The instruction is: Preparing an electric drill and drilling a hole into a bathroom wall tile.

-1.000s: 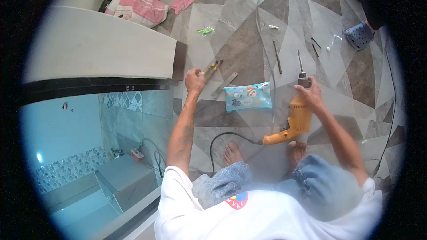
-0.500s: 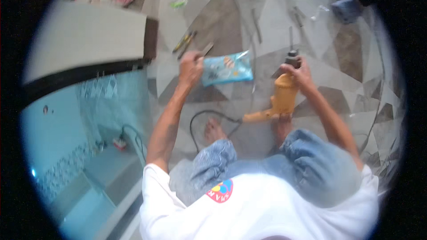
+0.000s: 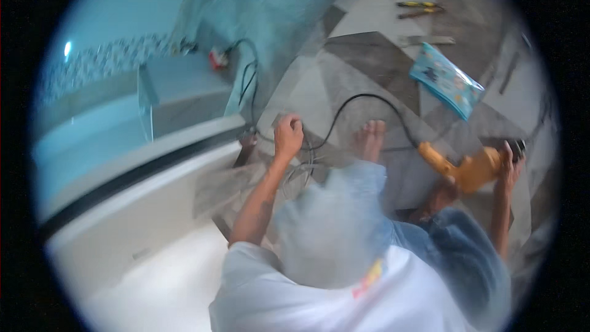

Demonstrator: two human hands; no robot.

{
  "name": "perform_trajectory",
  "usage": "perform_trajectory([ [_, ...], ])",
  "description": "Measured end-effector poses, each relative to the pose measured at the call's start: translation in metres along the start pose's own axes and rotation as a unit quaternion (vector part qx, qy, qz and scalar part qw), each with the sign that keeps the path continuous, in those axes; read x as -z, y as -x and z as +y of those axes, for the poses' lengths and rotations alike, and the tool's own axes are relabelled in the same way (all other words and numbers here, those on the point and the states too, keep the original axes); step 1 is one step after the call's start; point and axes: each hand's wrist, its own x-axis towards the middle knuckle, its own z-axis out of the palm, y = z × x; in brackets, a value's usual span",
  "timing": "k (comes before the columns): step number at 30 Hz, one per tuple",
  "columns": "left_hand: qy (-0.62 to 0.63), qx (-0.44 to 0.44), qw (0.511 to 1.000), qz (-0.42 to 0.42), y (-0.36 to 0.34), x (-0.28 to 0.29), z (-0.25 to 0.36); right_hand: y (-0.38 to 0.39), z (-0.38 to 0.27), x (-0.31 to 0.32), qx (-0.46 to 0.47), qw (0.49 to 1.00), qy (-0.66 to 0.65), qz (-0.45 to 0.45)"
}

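My right hand (image 3: 507, 166) is wrapped around the front of a yellow power drill (image 3: 479, 169), near its dark chuck (image 3: 520, 146). The drill rests against my right foot, its handle pointing left. From the handle a black cord (image 3: 369, 96) arches across the floor to my left hand (image 3: 287, 138). That hand is closed low over the cord and its loops; whether it grips the cord is hidden. A light-blue printed pouch (image 3: 447, 80) lies on the floor beyond the drill.
Yellow-handled pliers (image 3: 424, 10) and a flat metal strip (image 3: 430, 40) lie farther off. To my left runs a white ledge with a dark edge (image 3: 141, 175). Past it are a grey box-like block (image 3: 184, 95) and a red-and-white object (image 3: 217, 59) with a black cord. My bare left foot (image 3: 371, 140) stands near the cord.
The view has swung left. My left hand has left the pouch's edge and come down toward the cord near the ledge. My right hand keeps its hold on the drill.
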Motion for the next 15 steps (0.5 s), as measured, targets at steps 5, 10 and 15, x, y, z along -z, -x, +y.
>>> perform_trajectory([
  [5, -0.008, 0.24, 0.965, 0.106, 0.141, 0.004, -0.067, -0.008, 0.006, 0.009, 0.0, 0.998, -0.028, -0.059],
  [10, 0.01, 0.341, 0.928, 0.149, 0.194, -0.015, -0.088, -0.01, 0.01, 0.007, -0.051, 0.996, -0.068, -0.03],
  [15, 0.128, 0.387, 0.905, 0.124, 0.164, -0.034, -0.103, -0.009, 0.003, 0.002, -0.052, 0.999, 0.006, 0.016],
])
